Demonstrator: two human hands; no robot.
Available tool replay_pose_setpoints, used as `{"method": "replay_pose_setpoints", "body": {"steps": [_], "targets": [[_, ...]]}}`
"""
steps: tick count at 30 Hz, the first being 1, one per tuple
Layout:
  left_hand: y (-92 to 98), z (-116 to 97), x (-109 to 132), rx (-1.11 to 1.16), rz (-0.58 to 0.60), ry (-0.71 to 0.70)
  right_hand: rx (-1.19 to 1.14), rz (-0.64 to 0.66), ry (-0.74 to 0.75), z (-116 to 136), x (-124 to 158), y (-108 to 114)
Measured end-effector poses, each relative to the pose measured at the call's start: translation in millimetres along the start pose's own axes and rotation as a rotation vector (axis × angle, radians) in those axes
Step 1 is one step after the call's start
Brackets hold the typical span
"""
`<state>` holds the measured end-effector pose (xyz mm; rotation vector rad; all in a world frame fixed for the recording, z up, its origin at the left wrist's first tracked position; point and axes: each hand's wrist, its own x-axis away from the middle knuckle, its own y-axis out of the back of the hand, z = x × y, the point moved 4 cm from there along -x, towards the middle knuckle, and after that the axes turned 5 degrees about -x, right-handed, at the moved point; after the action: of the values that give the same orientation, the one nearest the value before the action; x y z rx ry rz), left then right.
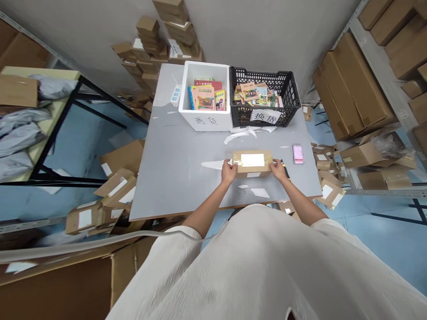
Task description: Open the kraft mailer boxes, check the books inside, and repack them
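Observation:
A small taped cardboard box (pixel 236 170) with a white label (pixel 252 160) on top sits on the grey table (pixel 167 164), near its front edge. My left hand (pixel 229 171) grips the box's left end, thumb and fingers closed on it. At the opposite end, my right hand (pixel 278 169) holds the box the same way. Partly hidden behind my right hand lies a black and yellow cutter-like tool (pixel 286 170). A strip of white paper (pixel 212 165) lies beside my left hand, and torn paper scraps (pixel 259 192) are in front of the box.
At the table's back stand a white foam box (pixel 205 122) and a black plastic crate (pixel 240 113), both holding books. A phone (pixel 298 154) lies at the right. Cardboard boxes crowd the floor, and shelves (pixel 408 111) flank the table.

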<state>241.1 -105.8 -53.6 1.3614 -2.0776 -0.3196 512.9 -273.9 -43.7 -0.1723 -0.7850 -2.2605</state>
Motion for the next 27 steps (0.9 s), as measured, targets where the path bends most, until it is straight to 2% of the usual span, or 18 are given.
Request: {"method": "replay_pose_setpoints", "body": {"steps": [2,4,6,8,10,12,15,17,22,24,27], "targets": [[1.2,4.6,4.4,-0.026,0.03,0.003,-0.012,0.014,-0.002,-2.3,1.6,0.6],[5.4,2.8,8.8,-0.088,0.003,-0.048,-0.045,0.02,0.018,-1.2,1.3,0.6],[9.0,-7.4,14.3,-0.206,-0.057,-0.181,-0.079,0.025,0.048,1.8,-0.3,-0.5],[5.8,-23.2,22.3,-0.351,-0.066,-0.357,-0.097,0.029,0.066,4.7,-1.9,-2.0],[-5.0,-38.4,31.9,-0.478,0.005,-0.504,-0.1,0.016,0.073,6.3,-2.2,-2.2],[-17.7,-49.7,41.2,-0.572,0.069,-0.593,-0.099,-0.003,0.078,6.8,-0.3,-0.7],[-30.4,-57.4,49.2,-0.669,0.078,-0.621,-0.107,-0.014,0.096,8.4,6.7,2.0],[-31.8,-58.3,50.2,-0.691,0.06,-0.602,-0.124,-0.024,0.122,13.1,12.9,2.9],[-10.1,-64.0,50.3,-0.608,-0.072,-0.527,-0.172,-0.001,0.305,47.3,28.5,-10.1],[0.9,-73.2,56.0,-0.543,-0.122,-0.605,-0.198,0.061,0.387,65.4,33.9,-24.1],[12.7,-85.4,65.3,-0.473,-0.119,-0.741,-0.243,0.175,0.457,86.6,39.8,-49.0]]}}
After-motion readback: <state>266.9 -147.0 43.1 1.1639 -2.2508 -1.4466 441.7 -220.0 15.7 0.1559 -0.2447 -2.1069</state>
